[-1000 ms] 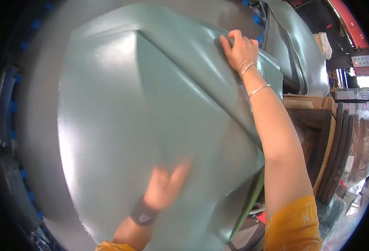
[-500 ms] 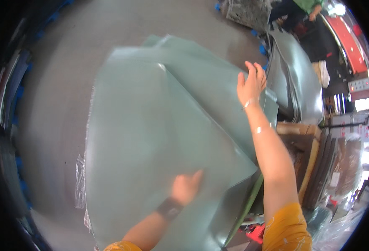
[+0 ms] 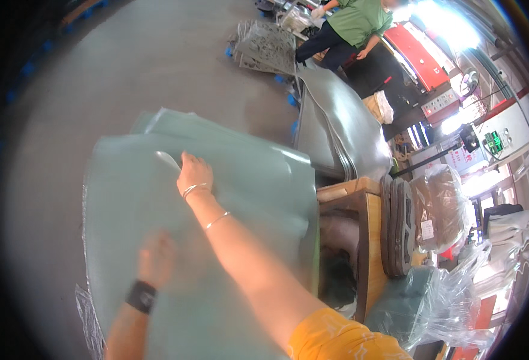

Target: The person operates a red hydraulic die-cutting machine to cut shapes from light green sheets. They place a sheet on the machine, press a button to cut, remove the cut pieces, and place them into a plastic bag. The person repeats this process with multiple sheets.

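head view, green sheet (image 3: 171, 210) running lengthwise away, right hand (image 3: 195, 174) half-curled at its flap (image 3: 168, 159), left hand (image 3: 156, 259) blurred, grips unclear

Lie loosely stacked as broad, smooth grey-green sheets (image 3: 195, 294), far corners fanned out, one slightly raised.

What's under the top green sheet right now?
Another green layer shows beyond the far edge of the top green sheet; whatever else lies beneath is covered.

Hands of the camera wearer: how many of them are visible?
2: the left hand, blurred, is over the grey-green sheet; the right hand is farther up, near a pale raised edge.
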Available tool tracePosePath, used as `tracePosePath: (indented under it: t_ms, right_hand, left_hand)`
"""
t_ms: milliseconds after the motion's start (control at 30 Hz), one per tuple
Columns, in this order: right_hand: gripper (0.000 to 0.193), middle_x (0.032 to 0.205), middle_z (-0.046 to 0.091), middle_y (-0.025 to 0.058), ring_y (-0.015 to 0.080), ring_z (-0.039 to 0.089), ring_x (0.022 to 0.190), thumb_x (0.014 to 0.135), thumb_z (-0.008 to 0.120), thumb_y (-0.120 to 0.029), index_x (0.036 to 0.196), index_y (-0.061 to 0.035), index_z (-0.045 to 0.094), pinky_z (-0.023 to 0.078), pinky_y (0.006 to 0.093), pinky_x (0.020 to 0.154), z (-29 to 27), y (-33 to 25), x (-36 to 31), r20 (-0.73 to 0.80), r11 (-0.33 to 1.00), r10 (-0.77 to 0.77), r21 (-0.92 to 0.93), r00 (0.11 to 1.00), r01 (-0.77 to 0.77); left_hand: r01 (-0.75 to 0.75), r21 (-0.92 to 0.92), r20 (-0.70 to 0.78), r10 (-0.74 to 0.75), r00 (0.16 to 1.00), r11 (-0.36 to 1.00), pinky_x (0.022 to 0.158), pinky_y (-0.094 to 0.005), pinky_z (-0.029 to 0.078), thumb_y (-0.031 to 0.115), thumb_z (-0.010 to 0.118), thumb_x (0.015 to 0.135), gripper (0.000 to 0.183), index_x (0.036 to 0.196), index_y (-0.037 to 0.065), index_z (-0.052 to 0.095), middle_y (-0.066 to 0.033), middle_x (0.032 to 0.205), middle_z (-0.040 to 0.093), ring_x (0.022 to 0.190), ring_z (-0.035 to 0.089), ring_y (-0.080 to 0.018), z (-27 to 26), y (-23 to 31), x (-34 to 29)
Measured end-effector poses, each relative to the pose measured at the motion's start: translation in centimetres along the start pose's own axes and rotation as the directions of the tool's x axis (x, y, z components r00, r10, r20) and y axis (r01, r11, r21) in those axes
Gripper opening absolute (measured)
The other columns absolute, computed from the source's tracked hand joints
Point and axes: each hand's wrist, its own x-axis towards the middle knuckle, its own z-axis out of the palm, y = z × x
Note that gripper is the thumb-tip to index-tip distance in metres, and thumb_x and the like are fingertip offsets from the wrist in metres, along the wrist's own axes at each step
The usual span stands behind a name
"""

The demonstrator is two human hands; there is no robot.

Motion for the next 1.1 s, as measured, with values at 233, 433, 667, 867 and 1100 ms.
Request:
tracePosePath:
  t_ms: [233, 433, 667, 867, 1100]
  right_hand:
    - [0.03, 0.106, 0.065, 0.0144, 0.0309, 0.06, 0.1, 0.074, 0.061, 0.002, 0.104, -0.0022, 0.065, 0.046, 0.0404, 0.089, 2.6, 1.4, -3.9, -0.539, 0.893, -0.173, 0.266, 0.824, 0.362]
    - [0.03, 0.105, 0.066, 0.0138, 0.0306, 0.06, 0.101, 0.073, 0.062, 0.003, 0.102, -0.0018, 0.065, 0.045, 0.0412, 0.091, 3.5, 2.6, -3.9, -0.545, 0.845, -0.191, 0.332, 0.817, 0.419]
    - [0.028, 0.104, 0.066, 0.0132, 0.0302, 0.061, 0.102, 0.074, 0.064, 0.003, 0.101, -0.0031, 0.067, 0.046, 0.0396, 0.089, 2.6, 2.4, -4.1, -0.541, 0.817, -0.222, 0.35, 0.811, 0.457]
    - [0.025, 0.104, 0.066, 0.014, 0.0314, 0.06, 0.103, 0.077, 0.062, 0.001, 0.101, -0.0033, 0.067, 0.048, 0.0399, 0.088, 2.2, 0.8, -7.1, -0.492, 0.809, -0.136, 0.446, 0.86, 0.383]
    - [0.026, 0.107, 0.065, 0.0134, 0.0305, 0.059, 0.106, 0.078, 0.06, 0.002, 0.103, -0.003, 0.065, 0.046, 0.0397, 0.093, 4.1, -0.3, -7.7, -0.491, 0.807, -0.027, 0.504, 0.871, 0.309]
  left_hand:
    - [-0.09, 0.745, -0.291, 0.443, 0.848, 0.661, 0.109, -0.0443, 0.026, -0.009, 0.054, 0.067, 0.071, 0.134, 0.011, 0.04, -0.013, 0.138, 0.04, 0.13, 0.034, -0.0329, -9.3, 0.2, 12.9]
    - [-0.113, 0.724, -0.21, 0.373, 0.904, 0.681, 0.111, -0.0444, 0.025, -0.008, 0.057, 0.067, 0.055, 0.118, 0.011, 0.052, -0.0116, 0.131, 0.048, 0.129, 0.038, -0.0284, -9.2, 0.7, 15.7]
    - [-0.216, 0.706, -0.327, 0.581, 0.746, 0.675, 0.1, -0.0399, 0.038, 0.006, 0.069, 0.07, 0.018, 0.086, 0.008, 0.063, -0.0083, 0.1, 0.065, 0.108, 0.056, -0.0259, -9.1, 0.4, 14.8]
    - [-0.326, 0.777, -0.145, 0.656, 0.741, 0.539, 0.076, -0.0385, 0.046, 0.009, 0.067, 0.07, 0.01, 0.079, 0.007, 0.063, -0.0056, 0.084, 0.065, 0.081, 0.06, -0.0276, -11.5, 1.1, 12.3]
    - [-0.094, 0.894, -0.188, 0.557, 0.809, 0.439, 0.099, -0.0413, 0.041, -0.009, 0.047, 0.074, 0.043, 0.111, 0.01, 0.055, -0.0139, 0.123, 0.053, 0.117, 0.05, -0.0304, -12.2, -2.1, 13.0]
